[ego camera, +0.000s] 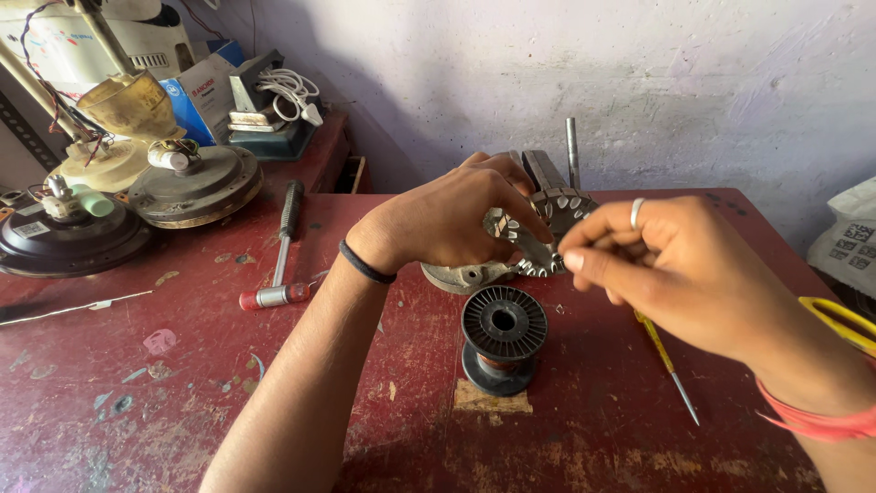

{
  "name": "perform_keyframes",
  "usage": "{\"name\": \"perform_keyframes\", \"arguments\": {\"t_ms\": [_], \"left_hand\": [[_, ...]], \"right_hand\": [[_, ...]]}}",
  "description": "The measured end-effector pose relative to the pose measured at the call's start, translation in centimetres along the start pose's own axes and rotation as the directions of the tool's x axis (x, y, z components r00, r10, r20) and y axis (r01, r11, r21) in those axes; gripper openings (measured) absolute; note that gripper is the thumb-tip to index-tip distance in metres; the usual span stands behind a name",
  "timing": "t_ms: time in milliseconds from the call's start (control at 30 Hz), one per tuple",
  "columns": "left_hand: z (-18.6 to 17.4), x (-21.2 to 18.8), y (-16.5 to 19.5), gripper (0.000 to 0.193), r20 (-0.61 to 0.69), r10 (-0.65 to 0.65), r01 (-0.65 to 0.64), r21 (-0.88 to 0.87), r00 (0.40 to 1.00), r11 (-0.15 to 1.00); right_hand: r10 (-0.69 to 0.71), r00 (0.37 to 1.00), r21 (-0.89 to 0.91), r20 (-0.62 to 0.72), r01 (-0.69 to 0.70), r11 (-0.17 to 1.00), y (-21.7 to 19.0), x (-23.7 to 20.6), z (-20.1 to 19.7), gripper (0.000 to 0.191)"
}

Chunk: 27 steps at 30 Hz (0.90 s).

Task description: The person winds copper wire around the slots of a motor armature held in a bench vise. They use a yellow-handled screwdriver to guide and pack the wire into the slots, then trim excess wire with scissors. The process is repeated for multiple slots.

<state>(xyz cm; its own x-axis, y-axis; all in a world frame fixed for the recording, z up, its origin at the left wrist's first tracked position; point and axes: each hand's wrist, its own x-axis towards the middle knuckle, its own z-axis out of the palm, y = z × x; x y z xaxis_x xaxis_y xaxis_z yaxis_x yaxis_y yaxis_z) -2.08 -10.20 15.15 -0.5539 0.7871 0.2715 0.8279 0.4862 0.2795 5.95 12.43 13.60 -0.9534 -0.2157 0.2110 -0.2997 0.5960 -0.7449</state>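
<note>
Black wire spool (503,335) below both hands, left (447,224) and right (680,265), pinching a toothed stator (547,228); hammer (281,251) alongside.

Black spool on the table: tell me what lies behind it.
Behind the black spool sits a toothed metal stator, held by the left hand and right hand. The hands cover most of it.
</note>
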Motion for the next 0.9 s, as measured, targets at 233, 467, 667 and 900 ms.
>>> {"name": "perform_keyframes", "arguments": {"t_ms": [233, 467, 667, 900], "left_hand": [[-1.5, -0.4, 0.5, 0.038, -0.085, 0.026, -0.029, -0.034, 0.996, 0.999], [-3.1, -1.6, 1.8, 0.026, -0.241, 0.133, -0.16, -0.097, 0.962, 0.982], [-2.5, -1.7, 4.6, 0.019, -0.042, 0.075, -0.081, -0.166, 0.996, 0.983], [0.0, -2.2, 8.1, 0.063, 0.313, -0.401, 0.328, 0.263, 0.861, 0.907]], "right_hand": [[-0.163, 0.982, 0.082, -0.098, 0.171, 0.982, -0.4, 1.2, 0.6, 0.016], [0.219, 0.974, -0.169, 0.057, -0.207, 0.964, -2.8, -0.2, -1.1, 0.029], [-0.138, 0.987, 0.0, 0.087, 0.138, 0.99, -1.3, -0.5, -2.4, 0.034], [-0.013, 0.995, -0.128, 0.096, 0.025, 0.992, -0.4, -0.2, -4.0, 0.039]]}}
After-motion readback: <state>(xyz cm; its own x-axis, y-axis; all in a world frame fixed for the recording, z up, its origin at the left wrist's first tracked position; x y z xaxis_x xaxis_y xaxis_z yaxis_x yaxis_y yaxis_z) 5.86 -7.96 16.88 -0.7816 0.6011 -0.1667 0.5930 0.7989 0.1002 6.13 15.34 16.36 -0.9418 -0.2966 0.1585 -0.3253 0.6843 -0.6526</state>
